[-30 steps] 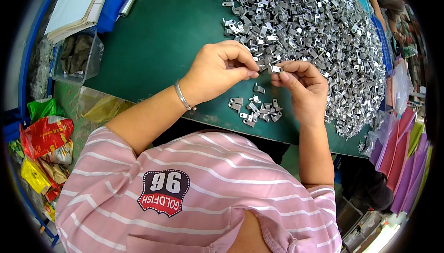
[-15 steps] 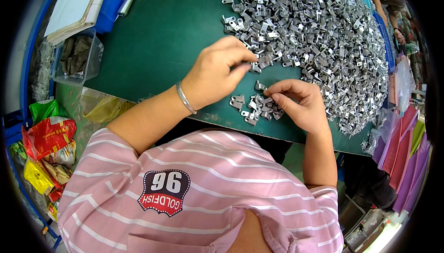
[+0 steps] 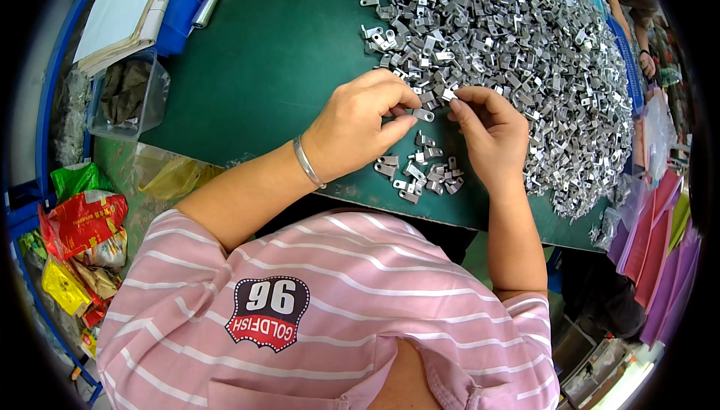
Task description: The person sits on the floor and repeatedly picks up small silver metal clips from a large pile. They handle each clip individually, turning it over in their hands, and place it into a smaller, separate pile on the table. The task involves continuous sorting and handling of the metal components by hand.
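Observation:
My left hand (image 3: 361, 118), with a silver bangle on its wrist, pinches a small metal bracket (image 3: 424, 115) that has a round hole at its end. Just to the right, my right hand (image 3: 495, 136) has its thumb and forefinger closed at another shiny bracket (image 3: 448, 95) along the near edge of the big pile. That heap of loose metal brackets (image 3: 495, 43) spreads over the right part of the green table (image 3: 247, 73). Below my hands, close to the table's front edge, lies a small separate cluster of brackets (image 3: 427, 172).
At the far left, papers (image 3: 124, 5) lie by a blue bin (image 3: 177, 20). A clear plastic tub (image 3: 154, 99) with dark cloth is below them. Colourful packets (image 3: 82, 222) fill the lower left. Purple and red sheets (image 3: 652, 245) hang at right; another person's hand (image 3: 646, 64) shows beyond.
My right hand has moved away from the small cluster, up to the pile's edge. My left hand has shifted slightly nearer me, and a bracket now shows at its fingertips.

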`<state>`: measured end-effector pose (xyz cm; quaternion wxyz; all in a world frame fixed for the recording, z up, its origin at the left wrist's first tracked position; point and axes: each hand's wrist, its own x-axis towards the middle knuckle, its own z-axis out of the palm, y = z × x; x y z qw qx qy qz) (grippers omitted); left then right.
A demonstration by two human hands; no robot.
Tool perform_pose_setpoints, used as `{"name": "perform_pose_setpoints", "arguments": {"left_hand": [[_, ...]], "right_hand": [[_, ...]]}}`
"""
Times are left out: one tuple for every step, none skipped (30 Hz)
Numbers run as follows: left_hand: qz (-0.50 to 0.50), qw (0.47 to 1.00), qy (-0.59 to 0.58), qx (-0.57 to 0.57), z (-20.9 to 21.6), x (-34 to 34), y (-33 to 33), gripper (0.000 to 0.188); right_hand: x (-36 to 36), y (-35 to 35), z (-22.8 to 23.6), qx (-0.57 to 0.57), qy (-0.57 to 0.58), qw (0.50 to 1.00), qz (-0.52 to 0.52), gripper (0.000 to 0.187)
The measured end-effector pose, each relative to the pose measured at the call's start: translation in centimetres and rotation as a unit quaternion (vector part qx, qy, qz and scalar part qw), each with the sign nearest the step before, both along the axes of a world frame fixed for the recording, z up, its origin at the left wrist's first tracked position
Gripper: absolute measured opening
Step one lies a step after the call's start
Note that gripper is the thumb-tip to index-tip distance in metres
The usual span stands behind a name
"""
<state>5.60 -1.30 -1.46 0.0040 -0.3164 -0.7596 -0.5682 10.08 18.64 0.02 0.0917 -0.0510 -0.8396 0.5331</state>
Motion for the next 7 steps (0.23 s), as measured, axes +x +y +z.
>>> {"name": "perform_pose_setpoints", "arguments": {"left_hand": [[0.002,1.000,-0.007,0.007,0.2,0.1,0.0,0.015],[0.001,1.000,-0.007,0.009,0.3,0.1,0.0,0.016],[0.000,1.000,-0.007,0.011,0.4,0.1,0.0,0.017],[-0.001,1.000,-0.007,0.012,0.4,0.1,-0.1,0.017],[-0.005,1.000,0.006,0.014,0.5,0.1,-0.1,0.018],[-0.010,1.000,0.018,0.016,0.6,0.0,-0.1,0.019],[-0.015,0.999,0.031,0.018,0.6,0.0,-0.2,0.020]], "right_hand": [[0.1,0.2,0.6,-0.063,-0.043,0.997,0.005,0.012],[0.2,0.5,0.8,-0.119,-0.068,0.991,0.010,0.013],[0.3,0.9,1.0,-0.175,-0.092,0.980,0.015,0.014],[0.5,1.3,1.0,-0.229,-0.115,0.966,0.021,0.015],[0.6,1.6,0.8,-0.269,-0.126,0.954,0.039,0.018],[0.8,1.9,0.6,-0.298,-0.139,0.943,0.049,0.019],[0.9,2.1,0.5,-0.327,-0.152,0.931,0.058,0.019]]}}
